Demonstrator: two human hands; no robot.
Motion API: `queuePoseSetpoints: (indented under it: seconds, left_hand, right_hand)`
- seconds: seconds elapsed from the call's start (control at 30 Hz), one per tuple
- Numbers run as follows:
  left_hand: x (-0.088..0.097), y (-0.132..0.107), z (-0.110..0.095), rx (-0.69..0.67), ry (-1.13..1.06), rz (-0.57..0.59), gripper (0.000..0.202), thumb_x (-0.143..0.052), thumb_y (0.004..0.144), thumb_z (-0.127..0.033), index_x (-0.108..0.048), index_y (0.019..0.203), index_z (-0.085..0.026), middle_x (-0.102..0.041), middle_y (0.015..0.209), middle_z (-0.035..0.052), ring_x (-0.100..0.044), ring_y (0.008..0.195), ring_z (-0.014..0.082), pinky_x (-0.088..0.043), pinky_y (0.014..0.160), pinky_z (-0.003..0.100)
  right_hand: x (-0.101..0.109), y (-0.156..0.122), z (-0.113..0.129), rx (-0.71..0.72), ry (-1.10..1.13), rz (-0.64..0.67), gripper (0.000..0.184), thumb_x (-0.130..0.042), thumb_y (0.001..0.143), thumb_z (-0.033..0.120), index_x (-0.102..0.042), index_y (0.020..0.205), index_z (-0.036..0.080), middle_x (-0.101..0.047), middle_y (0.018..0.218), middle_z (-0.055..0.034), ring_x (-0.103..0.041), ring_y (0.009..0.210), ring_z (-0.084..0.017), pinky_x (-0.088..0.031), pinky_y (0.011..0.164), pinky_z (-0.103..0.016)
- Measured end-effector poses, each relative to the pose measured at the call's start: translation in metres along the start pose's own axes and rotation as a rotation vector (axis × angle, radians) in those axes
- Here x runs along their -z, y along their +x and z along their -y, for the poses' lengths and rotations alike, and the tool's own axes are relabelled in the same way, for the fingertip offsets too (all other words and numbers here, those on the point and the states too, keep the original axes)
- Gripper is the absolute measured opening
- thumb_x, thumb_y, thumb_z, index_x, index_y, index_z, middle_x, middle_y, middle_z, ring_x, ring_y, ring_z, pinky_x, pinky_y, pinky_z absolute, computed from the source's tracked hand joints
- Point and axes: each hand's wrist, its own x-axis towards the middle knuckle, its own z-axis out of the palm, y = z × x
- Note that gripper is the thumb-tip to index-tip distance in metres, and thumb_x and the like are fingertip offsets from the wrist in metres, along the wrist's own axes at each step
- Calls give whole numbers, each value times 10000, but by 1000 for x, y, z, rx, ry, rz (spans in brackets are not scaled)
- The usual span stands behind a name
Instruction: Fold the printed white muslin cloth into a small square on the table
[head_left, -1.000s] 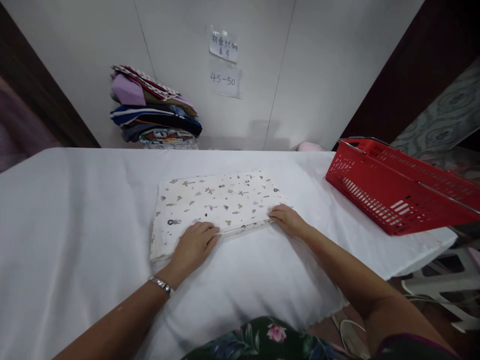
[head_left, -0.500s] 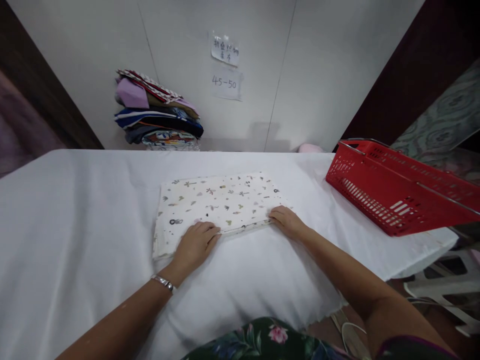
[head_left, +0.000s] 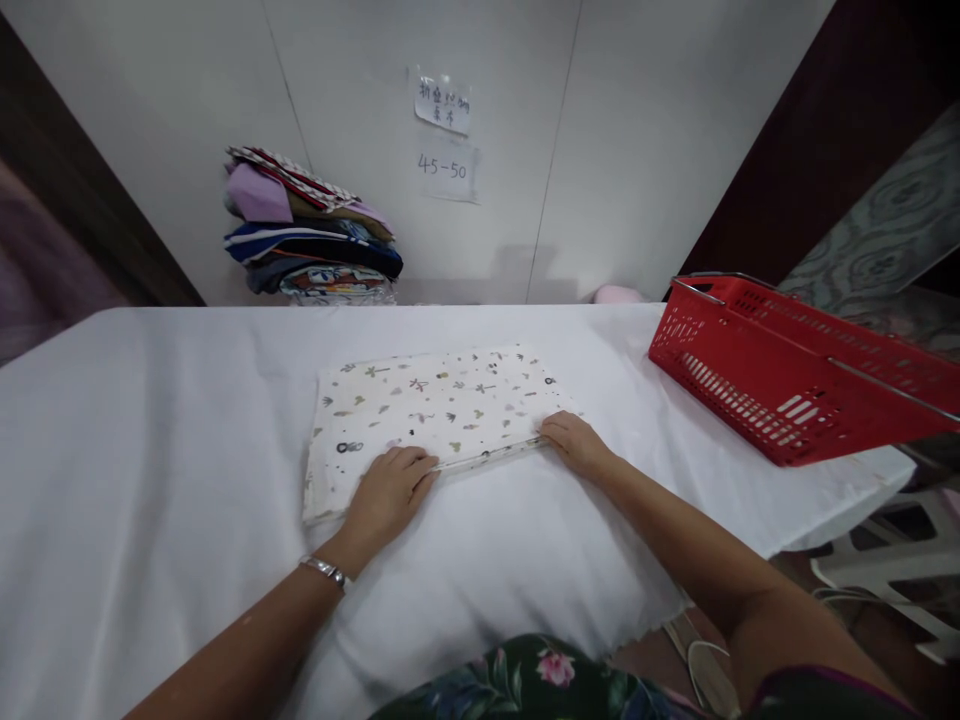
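Observation:
A folded white cloth (head_left: 431, 405) printed with small figures lies flat in the middle of the white-covered table (head_left: 150, 420). My left hand (head_left: 386, 492) rests at the cloth's near edge, fingers curled against it. A metal bracelet (head_left: 322, 570) sits on that wrist. At the near right corner of the cloth, my right hand (head_left: 574, 442) has its fingers closed on the edge. Both forearms reach in from the bottom of the view.
A red plastic basket (head_left: 787, 375) stands tilted at the table's right end. A stack of folded fabrics (head_left: 311, 235) sits against the white wall at the back left. Two paper notes (head_left: 444, 135) hang on the wall. White plastic stools (head_left: 892, 570) stand on the floor at right.
Both hands stay at the cloth's near edge; only the head camera has shifted slightly.

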Motion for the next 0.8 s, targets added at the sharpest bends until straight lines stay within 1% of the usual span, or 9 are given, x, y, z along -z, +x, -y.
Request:
queuePoseSetpoints:
  seconds: [0.1,0.2,0.3,0.4,0.47,0.53,0.63,0.73,0.8]
  left_hand:
    - [-2,-1,2,-8,11,-9,285,-395,923,-314,-632,1047,-217,-622,1038,56,-544,962,203,-411,910,412]
    - [-3,-2,3,-22,35,1,297,-417,914,-356,-621,1080,-217,-620,1070,64,-538,992,219,-415,912,422]
    - [-1,-2,2,-27,59,30,303,-439,902,-355,-609,1107,-213,-618,1098,69,-538,1004,229,-414,918,428]
    - [4,-1,0,-12,85,76,316,-415,890,-239,-591,1151,-210,-614,1131,68,-538,1023,227,-418,914,409]
    - [7,-2,-1,0,110,106,395,-384,857,-130,-567,1197,-213,-606,1165,66,-531,1051,225,-422,904,395]
    - [9,-3,-3,7,134,117,485,-354,823,-57,-542,1239,-222,-590,1205,66,-517,1089,225,-421,900,389]
    - [10,-5,-4,11,160,118,541,-316,814,-24,-514,1276,-227,-566,1246,75,-494,1126,228,-417,898,395]
    - [10,-4,-7,8,186,137,565,-293,809,-3,-500,1290,-215,-558,1253,86,-489,1118,237,-424,868,401]
    - [11,-2,-10,10,197,143,579,-291,797,15,-498,1288,-211,-554,1250,91,-491,1104,241,-429,842,397]
  right_hand:
    - [-1,-4,-2,25,-3,19,208,-415,937,215,-622,944,199,-636,987,-90,-547,922,-206,-460,788,-353]
    - [0,-7,-3,48,15,12,199,-443,918,211,-608,1027,194,-627,1035,-97,-542,955,-211,-460,823,-371]
    - [1,-11,-6,78,19,9,277,-444,890,177,-571,1136,191,-607,1105,-111,-533,1007,-223,-457,856,-404]
    - [1,-15,-12,96,9,19,352,-421,872,136,-546,1197,192,-594,1152,-117,-524,1051,-227,-453,877,-416]
    - [0,-15,-17,93,-14,46,361,-405,887,140,-542,1217,195,-590,1172,-116,-522,1064,-228,-450,883,-414]
    - [0,-13,-20,84,-43,83,362,-387,908,155,-535,1235,206,-585,1190,-109,-519,1073,-230,-444,885,-412]
    - [0,-8,-22,73,-89,138,373,-374,911,138,-533,1243,203,-575,1209,-109,-511,1081,-234,-434,887,-408]
    - [1,-2,-21,67,-144,183,378,-374,898,112,-535,1235,169,-570,1210,-127,-512,1056,-243,-430,870,-405]
    - [2,1,-21,63,-174,200,383,-374,893,104,-530,1237,167,-572,1205,-126,-516,1035,-239,-427,861,-398]
